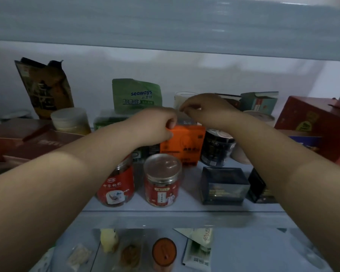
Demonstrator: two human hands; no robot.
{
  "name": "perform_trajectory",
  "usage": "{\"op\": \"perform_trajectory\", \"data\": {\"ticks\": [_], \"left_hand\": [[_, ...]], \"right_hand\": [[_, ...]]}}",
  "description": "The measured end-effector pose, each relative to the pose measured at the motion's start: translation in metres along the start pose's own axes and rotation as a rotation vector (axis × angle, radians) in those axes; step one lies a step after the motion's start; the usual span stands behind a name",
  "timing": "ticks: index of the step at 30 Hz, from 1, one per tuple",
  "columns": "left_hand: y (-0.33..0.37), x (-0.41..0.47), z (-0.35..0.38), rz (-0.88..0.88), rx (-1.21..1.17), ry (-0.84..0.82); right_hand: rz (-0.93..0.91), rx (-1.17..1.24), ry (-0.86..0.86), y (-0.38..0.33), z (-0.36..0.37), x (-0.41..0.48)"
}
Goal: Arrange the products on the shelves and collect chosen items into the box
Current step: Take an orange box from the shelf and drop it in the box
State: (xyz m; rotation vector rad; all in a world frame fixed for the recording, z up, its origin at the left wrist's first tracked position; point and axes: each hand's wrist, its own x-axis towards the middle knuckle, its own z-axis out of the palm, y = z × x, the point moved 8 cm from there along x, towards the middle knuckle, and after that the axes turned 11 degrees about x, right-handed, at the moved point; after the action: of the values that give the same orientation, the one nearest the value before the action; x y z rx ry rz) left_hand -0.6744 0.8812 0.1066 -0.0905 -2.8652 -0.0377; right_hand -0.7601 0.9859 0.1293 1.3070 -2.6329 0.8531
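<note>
Orange box (185, 143) on shelf (165, 211): left hand (155, 124) curls round top-left corner, forearm outstretched. Right hand (208, 108) above it, fingertips pinched; possibly holding something, cannot tell.

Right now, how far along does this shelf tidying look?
Partly done: the red jars and dark boxes stand in a neat front row. In hand: the left grip holds the orange box by its top corner, while the right grip hovers curled behind it, contents unclear. Left: the back row looks jumbled, and I can't tell which box is for collecting.
</note>
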Motion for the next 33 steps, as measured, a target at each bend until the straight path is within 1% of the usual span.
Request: {"op": "perform_trajectory", "data": {"ticks": [2, 3, 5, 7, 8, 11, 14, 15, 17, 19, 21, 22, 26, 29, 33], "left_hand": [[0.002, -0.006, -0.017, -0.042, -0.014, 0.119], [0.003, -0.011, -0.026, -0.052, -0.02, 0.184], [0.009, -0.025, -0.044, -0.059, -0.019, 0.292], [0.02, -0.04, -0.058, -0.048, -0.001, 0.373], [0.026, -0.047, -0.064, -0.041, -0.004, 0.41], [0.046, -0.072, -0.079, -0.047, -0.036, 0.52], [0.068, -0.094, -0.089, -0.034, -0.059, 0.603], [0.074, -0.103, -0.091, -0.04, -0.083, 0.627], [0.085, -0.121, -0.091, -0.075, -0.16, 0.678], [0.092, -0.139, -0.082, -0.144, -0.352, 0.683], [0.099, -0.158, -0.059, -0.222, -0.589, 0.642], [0.101, -0.167, -0.045, -0.265, -0.658, 0.618], [0.121, -0.204, 0.018, -0.395, -0.762, 0.504], [0.143, -0.232, 0.057, -0.452, -0.828, 0.422], [0.163, -0.264, 0.099, -0.542, -0.956, 0.386]], "right_hand": [[-0.023, 0.094, 0.136, -0.002, -0.016, -0.016], [-0.028, 0.179, 0.213, -0.001, -0.025, -0.025], [-0.017, 0.428, 0.311, 0.005, -0.035, -0.046], [0.004, 0.656, 0.278, 0.011, -0.034, -0.064], [0.0, 0.722, 0.232, 0.012, -0.031, -0.072], [-0.074, 0.809, 0.101, 0.003, -0.02, -0.098], [-0.147, 0.761, 0.128, -0.003, -0.017, -0.119], [-0.149, 0.771, 0.149, -0.003, -0.017, -0.126], [-0.131, 0.867, 0.18, 0.0, -0.015, -0.14], [-0.109, 0.992, 0.175, 0.004, -0.012, -0.158], [-0.086, 1.107, 0.158, 0.004, -0.008, -0.176], [-0.08, 1.16, 0.158, 0.003, -0.006, -0.186], [-0.05, 1.279, 0.144, 0.0, 0.018, -0.227], [0.026, 1.338, 0.122, 0.008, 0.048, -0.258], [0.141, 1.441, 0.09, 0.015, 0.087, -0.298]]}}
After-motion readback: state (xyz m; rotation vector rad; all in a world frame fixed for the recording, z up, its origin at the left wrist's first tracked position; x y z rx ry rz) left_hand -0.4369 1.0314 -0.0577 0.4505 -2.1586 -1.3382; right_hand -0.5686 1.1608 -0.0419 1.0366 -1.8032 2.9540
